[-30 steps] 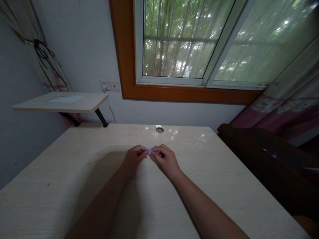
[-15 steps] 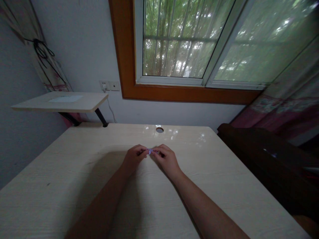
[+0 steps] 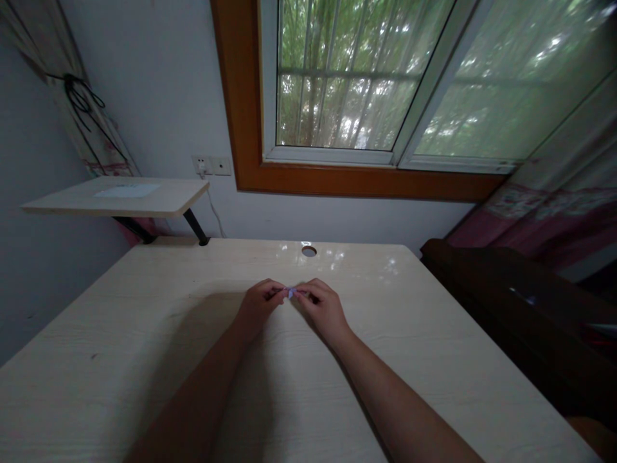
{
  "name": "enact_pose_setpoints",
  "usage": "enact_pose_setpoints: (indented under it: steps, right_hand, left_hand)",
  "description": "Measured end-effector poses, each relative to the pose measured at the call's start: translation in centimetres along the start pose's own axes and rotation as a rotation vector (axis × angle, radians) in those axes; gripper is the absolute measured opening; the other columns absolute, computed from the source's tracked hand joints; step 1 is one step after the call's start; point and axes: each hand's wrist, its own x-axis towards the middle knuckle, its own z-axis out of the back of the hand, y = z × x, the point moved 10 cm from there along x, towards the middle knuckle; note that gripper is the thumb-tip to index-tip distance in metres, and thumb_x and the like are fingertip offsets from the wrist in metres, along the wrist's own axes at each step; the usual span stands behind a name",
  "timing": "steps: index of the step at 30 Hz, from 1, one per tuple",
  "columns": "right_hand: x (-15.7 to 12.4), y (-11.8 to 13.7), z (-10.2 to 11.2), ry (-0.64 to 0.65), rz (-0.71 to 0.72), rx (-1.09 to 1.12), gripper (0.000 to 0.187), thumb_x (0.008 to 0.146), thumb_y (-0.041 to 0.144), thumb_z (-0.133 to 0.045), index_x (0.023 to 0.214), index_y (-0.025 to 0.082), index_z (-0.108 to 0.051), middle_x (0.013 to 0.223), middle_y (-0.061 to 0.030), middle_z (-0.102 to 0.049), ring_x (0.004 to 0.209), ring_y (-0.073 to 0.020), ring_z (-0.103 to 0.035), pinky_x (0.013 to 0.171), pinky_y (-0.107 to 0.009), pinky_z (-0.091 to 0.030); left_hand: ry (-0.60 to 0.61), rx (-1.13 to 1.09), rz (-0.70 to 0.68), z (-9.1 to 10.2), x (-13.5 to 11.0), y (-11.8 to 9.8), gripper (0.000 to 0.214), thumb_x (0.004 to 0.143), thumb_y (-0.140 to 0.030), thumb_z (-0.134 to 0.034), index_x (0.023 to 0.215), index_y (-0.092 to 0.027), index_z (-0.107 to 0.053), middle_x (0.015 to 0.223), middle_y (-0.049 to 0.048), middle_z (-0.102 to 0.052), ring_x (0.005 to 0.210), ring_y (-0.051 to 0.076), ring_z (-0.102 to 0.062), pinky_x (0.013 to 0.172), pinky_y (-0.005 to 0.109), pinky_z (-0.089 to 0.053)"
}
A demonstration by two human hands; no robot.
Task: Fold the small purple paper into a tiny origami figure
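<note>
Both hands meet over the far middle part of the pale wood-grain desk (image 3: 308,373). Between their fingertips is a small light-purple piece (image 3: 290,292), thin and soft-looking; its exact kind is too small to make out. My left hand (image 3: 259,305) pinches its left side between thumb and forefinger. From the other side, my right hand (image 3: 321,305) pinches it the same way, with the fingers curled. Most of the piece is hidden behind the fingertips.
A raised shelf (image 3: 178,199) with a white sheet (image 3: 128,191) on it stands at the back left on black legs. A round cable hole (image 3: 309,251) lies near the desk's back edge. Dark brown furniture (image 3: 506,308) flanks the right side, below a window.
</note>
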Motion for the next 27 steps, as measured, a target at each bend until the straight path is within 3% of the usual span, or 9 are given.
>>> enact_pose_setpoints:
  steps: [16, 27]
  right_hand:
    - [-0.2, -0.1, -0.8, 0.066, 0.015, -0.025, 0.011, 0.086, 0.026, -0.067, 0.093, 0.023, -0.075, 0.084, -0.0047, -0.064, 0.071, -0.0149, -0.058, 0.062, -0.026, -0.046]
    - [-0.3, 0.9, -0.5, 0.036, 0.049, -0.099, 0.007, 0.086, 0.023, -0.065, 0.085, 0.022, -0.072, 0.082, -0.0039, -0.064, 0.073, -0.0157, -0.060, 0.064, -0.026, -0.047]
  left_hand:
    - [0.008, 0.088, -0.018, 0.0, -0.2, -0.8, 0.016, 0.082, -0.030, -0.062, 0.078, -0.017, -0.070, 0.071, 0.0014, -0.066, 0.066, 0.014, -0.060, 0.063, 0.024, -0.045]
    - [0.027, 0.179, -0.056, -0.3, -0.2, -1.1, 0.012, 0.080, -0.026, -0.062, 0.075, -0.018, -0.069, 0.074, 0.0020, -0.066, 0.068, 0.014, -0.060, 0.064, 0.024, -0.045]
